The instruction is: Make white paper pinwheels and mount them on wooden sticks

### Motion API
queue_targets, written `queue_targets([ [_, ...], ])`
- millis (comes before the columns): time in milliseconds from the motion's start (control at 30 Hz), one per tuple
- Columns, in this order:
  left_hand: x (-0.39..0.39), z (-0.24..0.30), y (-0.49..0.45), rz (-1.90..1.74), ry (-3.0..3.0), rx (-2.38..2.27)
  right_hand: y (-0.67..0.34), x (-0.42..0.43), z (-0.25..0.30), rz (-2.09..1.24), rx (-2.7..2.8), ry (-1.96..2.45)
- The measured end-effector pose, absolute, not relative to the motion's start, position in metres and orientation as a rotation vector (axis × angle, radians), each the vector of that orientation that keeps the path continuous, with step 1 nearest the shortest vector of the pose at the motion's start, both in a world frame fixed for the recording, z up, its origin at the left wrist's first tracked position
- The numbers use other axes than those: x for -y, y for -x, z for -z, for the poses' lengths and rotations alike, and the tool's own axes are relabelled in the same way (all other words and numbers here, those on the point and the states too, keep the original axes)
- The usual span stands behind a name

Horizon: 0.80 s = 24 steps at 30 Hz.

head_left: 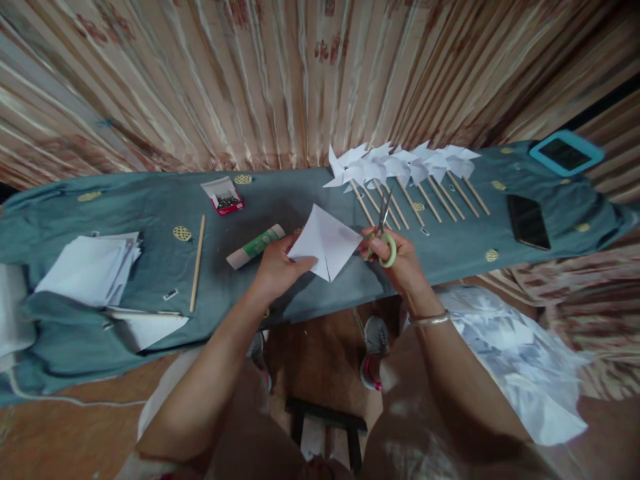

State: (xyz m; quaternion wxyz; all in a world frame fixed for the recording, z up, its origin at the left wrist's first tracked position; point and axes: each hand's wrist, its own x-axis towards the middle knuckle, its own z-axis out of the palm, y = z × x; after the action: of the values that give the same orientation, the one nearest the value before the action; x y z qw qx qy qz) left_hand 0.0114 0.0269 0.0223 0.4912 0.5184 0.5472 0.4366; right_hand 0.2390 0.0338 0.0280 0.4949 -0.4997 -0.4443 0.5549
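Observation:
My left hand (275, 267) pinches a folded white paper square (326, 241) by its lower left edge and holds it just above the blue-grey cloth on the table (300, 193). My right hand (395, 257) grips green-handled scissors (385, 230), blades pointing away from me, right beside the paper's right corner. A glue stick (255, 246) lies just left of my left hand.
A row of several white paper pinwheels on wooden sticks (400, 177) lies behind the scissors. A single stick (197, 263), a stack of white paper (90, 267) and a small pin box (223, 195) are at left. A dark phone (528, 221) and a blue-cased device (566, 153) lie at right.

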Motion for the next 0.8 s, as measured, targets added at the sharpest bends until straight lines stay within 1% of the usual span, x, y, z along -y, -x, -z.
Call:
queue_targets([
  [100, -0.025, -0.024, -0.012, -1.043, -1.358, -1.318, -0.233, -0.041, -0.026, -1.283, 1.028, 1.238],
  [200, -0.026, -0.026, -0.010, -1.084, -1.335, -1.343, -0.228, -0.045, -0.025, -1.287, 1.006, 1.267],
  [300, -0.029, -0.026, -0.008, -1.167, -1.215, -1.346, -0.226, -0.045, -0.024, -1.317, 1.022, 1.268],
  [433, -0.033, -0.024, -0.009, -1.301, -0.996, -1.228, -0.222, -0.043, -0.024, -1.363, 1.047, 1.246],
  [600, -0.035, -0.022, -0.012, -1.478, -0.880, -1.156, -0.212, -0.042, -0.023, -1.436, 1.086, 1.215],
  [733, -0.035, -0.023, -0.012, -1.523, -0.731, -1.105, -0.203, -0.041, -0.018, -1.578, 1.090, 1.197],
  [800, -0.034, -0.026, -0.012, -1.511, -0.652, -1.060, -0.199, -0.041, -0.015, -1.580, 1.058, 1.178],
])
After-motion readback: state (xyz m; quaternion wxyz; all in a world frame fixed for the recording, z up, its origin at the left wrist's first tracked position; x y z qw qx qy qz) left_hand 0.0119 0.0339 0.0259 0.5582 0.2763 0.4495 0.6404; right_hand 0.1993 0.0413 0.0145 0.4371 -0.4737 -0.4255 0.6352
